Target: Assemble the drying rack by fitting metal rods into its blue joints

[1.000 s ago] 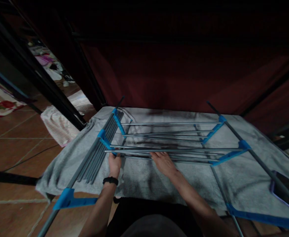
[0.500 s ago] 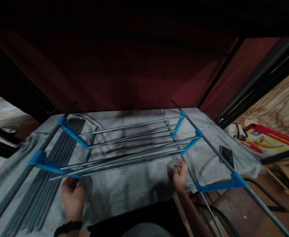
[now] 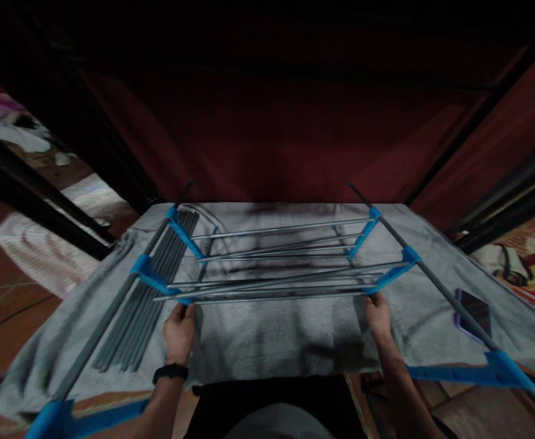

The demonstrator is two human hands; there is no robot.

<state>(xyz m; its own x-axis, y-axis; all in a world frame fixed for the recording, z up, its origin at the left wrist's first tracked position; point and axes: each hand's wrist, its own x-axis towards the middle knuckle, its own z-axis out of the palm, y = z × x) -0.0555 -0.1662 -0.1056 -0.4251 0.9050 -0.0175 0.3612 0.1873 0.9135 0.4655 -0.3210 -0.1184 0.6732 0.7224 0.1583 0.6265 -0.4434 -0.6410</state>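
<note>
A metal rack frame with thin grey rods [image 3: 276,286] and blue plastic brackets lies on a grey towel [image 3: 272,335]. My left hand [image 3: 179,329], with a black wristband, is closed around the left blue bracket [image 3: 151,277] at the near rod's end. On the other side my right hand [image 3: 377,314] grips the right blue bracket [image 3: 389,274] where the near rods end. Both hands hold the same near shelf of rods.
A bundle of loose grey tubes [image 3: 151,292] lies on the towel at the left. A phone [image 3: 473,312] rests on the towel at the right. Long side poles [image 3: 436,283] run toward me. Dark red fabric walls stand behind; tiled floor lies left.
The camera swung right and then back to the middle. My right hand moved from the rods' middle to the right bracket. My left hand stayed at the left bracket.
</note>
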